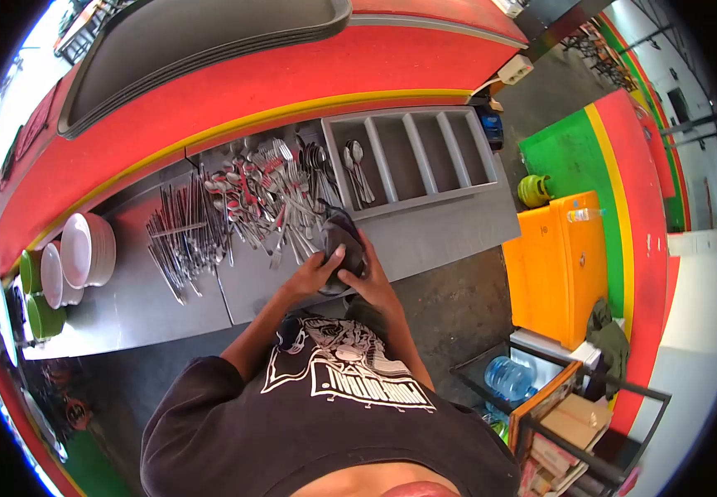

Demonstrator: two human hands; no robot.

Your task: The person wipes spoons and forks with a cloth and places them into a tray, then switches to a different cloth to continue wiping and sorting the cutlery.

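Both my hands grip a dark cloth (pixel 342 240) at the front edge of the steel counter. My left hand (pixel 319 273) closes on its left side, thumb on top. My right hand (pixel 372 280) wraps the other side. Whether a utensil is inside the cloth is hidden. Just beyond lies a heap of spoons and forks (pixel 263 190), with a bundle of thin metal cutlery (pixel 178 232), perhaps knives, to its left. A grey cutlery tray (pixel 425 201) sits at the right; several spoons (pixel 358 170) lie in its leftmost compartment.
White bowls (pixel 89 248) and green bowls (pixel 44 316) are stacked at the counter's left end. Dark serving trays (pixel 201 50) rest on the red ledge (pixel 292 70) behind. An orange cabinet (pixel 553 265) stands right, near a water jug (pixel 509 378) and cardboard boxes (pixel 574 418).
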